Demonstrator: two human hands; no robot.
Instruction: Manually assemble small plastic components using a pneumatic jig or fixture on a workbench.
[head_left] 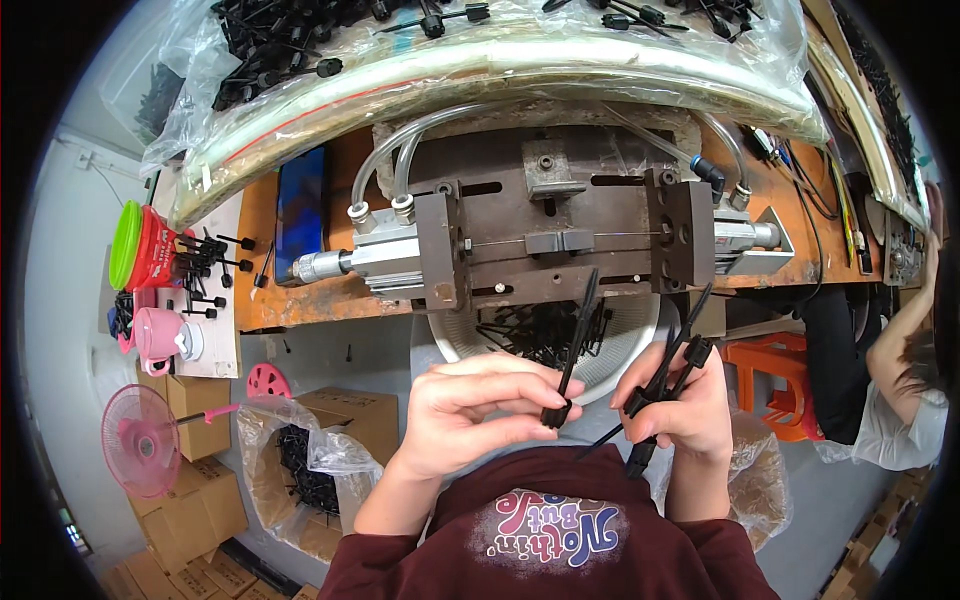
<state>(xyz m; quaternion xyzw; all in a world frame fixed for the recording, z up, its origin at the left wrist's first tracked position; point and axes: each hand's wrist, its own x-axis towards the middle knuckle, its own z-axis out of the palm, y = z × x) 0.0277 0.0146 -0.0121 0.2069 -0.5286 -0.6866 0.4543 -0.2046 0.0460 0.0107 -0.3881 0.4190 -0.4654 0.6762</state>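
Note:
My left hand (pixel 462 402) is closed, pinching one black plastic stemmed cap (pixel 582 335) between thumb and fingers. Its knobbed end sits low at the fingertips and its thin stem points up and away. My right hand (pixel 692 412) is wrapped round a small bunch of similar black stemmed caps (pixel 695 352), which stick out at different angles. Both hands are close together in front of my chest, over the near side of a white basket (pixel 640 345) holding many black parts. Beyond them is a dark metal fixture (pixel 500 270) with a small centre block (pixel 558 241) on a thin rod.
Silver air cylinders (pixel 385 255) with clear hoses flank the fixture. Plastic sheeting (pixel 480 75) with black parts lies behind. At left are a phone (pixel 300 200), a pink cup (pixel 160 335) and a pink fan (pixel 140 440). An orange stool (pixel 770 375) and another person's arm (pixel 905 320) are at right.

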